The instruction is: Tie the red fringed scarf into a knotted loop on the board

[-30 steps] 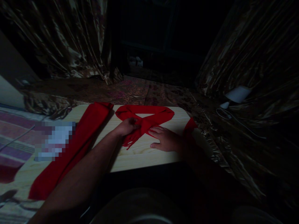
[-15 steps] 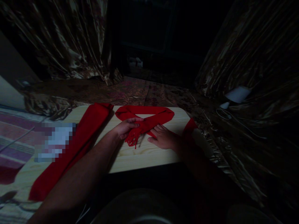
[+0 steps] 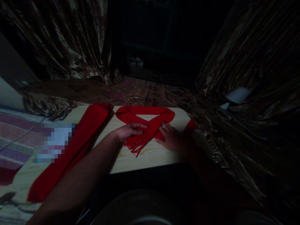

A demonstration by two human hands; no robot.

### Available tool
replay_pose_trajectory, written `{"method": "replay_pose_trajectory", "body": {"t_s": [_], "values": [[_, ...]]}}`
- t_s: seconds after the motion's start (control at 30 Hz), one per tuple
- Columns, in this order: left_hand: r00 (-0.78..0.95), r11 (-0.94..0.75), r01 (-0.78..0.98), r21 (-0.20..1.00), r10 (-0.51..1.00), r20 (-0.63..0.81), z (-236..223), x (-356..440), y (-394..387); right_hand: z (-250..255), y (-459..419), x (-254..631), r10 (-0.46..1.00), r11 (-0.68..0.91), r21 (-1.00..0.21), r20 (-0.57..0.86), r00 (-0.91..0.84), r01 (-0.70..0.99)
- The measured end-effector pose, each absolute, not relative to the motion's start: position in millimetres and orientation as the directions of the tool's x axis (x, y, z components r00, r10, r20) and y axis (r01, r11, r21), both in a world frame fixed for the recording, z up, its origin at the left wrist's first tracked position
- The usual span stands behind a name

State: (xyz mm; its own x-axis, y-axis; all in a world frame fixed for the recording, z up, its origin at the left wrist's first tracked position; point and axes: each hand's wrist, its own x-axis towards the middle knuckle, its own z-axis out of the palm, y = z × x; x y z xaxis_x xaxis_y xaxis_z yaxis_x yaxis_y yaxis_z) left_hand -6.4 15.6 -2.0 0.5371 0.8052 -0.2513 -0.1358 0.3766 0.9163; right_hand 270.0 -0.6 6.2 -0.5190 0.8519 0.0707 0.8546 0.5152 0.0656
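A red scarf (image 3: 150, 128) lies on a light wooden table, looped at the back with its ends crossing in front. The upper end finishes in loose fringe pointing towards me. My left hand (image 3: 130, 132) rests on the left side of the crossing, just above the fringe, thumb and finger stretched out over the cloth. At the right edge of that end, my right hand (image 3: 169, 136) lies with fingers apart, its fingertips on the fabric. Part of the lower end is hidden beneath the upper one and my right hand.
A folded long red cloth (image 3: 77, 145) runs along the table's left side, beside a blurred pale item (image 3: 56, 140). Another red piece (image 3: 190, 126) is at the right table edge (image 3: 199, 137). A white lamp (image 3: 238, 94) with a cord sits right. Patterned curtains (image 3: 77, 40) hang behind.
The fringed end is spread wider and flatter, its fringe reaching nearer to me. My right hand has shifted slightly right; my left hand has slid a little right across the scarf.
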Motion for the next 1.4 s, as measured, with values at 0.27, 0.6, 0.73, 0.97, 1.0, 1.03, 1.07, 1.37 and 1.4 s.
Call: {"method": "replay_pose_trajectory", "body": {"t_s": [0.27, 0.6, 0.73, 0.97, 1.0, 1.03, 1.07, 1.37, 1.4], "values": [[0.482, 0.277, 0.016, 0.961, 0.840, -0.250, -4.6, -3.6, 16.6, 33.3, 13.8, 277.2, 0.946, 0.324, 0.040, -0.032, -0.322, 0.945], [0.456, 0.271, 0.018, 0.963, 0.854, -0.249, -4.3, -3.4, 16.0, 46.4, 103.6, 296.5, 0.996, 0.002, 0.015, -0.084, -0.001, 1.000], [0.384, 0.218, 0.016, 0.976, 0.900, -0.207, -1.9, -3.8, 16.4, 15.9, 113.9, 296.0, 0.998, -0.021, -0.096, -0.065, 0.015, 0.995], [0.230, 0.184, 0.227, 0.956, 0.944, -0.236, -0.1, -7.6, 23.6, -18.2, 117.4, 294.9, 0.991, 0.019, -0.250, 0.134, 0.015, 0.968], [0.226, 0.171, 0.253, 0.952, 0.947, -0.230, -0.1, -7.9, 24.2, -19.2, 118.1, 295.4, 0.988, 0.027, -0.281, 0.152, 0.016, 0.959], [0.226, 0.160, 0.273, 0.949, 0.948, -0.225, 0.0, -7.9, 24.5, -19.9, 118.7, 296.0, 0.985, 0.033, -0.309, 0.173, 0.022, 0.950], [0.225, 0.150, 0.289, 0.945, 0.949, -0.220, 0.4, -7.7, 24.6, -20.4, 119.1, 296.6, 0.980, 0.039, -0.336, 0.199, 0.030, 0.941], [0.247, 0.140, 0.351, 0.926, 0.940, -0.235, 0.6, -7.8, 24.8, -26.0, 121.5, 298.2, 0.912, 0.151, -0.507, 0.402, 0.078, 0.849], [0.254, 0.134, 0.355, 0.925, 0.939, -0.233, -0.6, -8.8, 25.8, -26.3, 122.3, 298.3, 0.908, 0.148, -0.516, 0.409, 0.090, 0.844]]}}
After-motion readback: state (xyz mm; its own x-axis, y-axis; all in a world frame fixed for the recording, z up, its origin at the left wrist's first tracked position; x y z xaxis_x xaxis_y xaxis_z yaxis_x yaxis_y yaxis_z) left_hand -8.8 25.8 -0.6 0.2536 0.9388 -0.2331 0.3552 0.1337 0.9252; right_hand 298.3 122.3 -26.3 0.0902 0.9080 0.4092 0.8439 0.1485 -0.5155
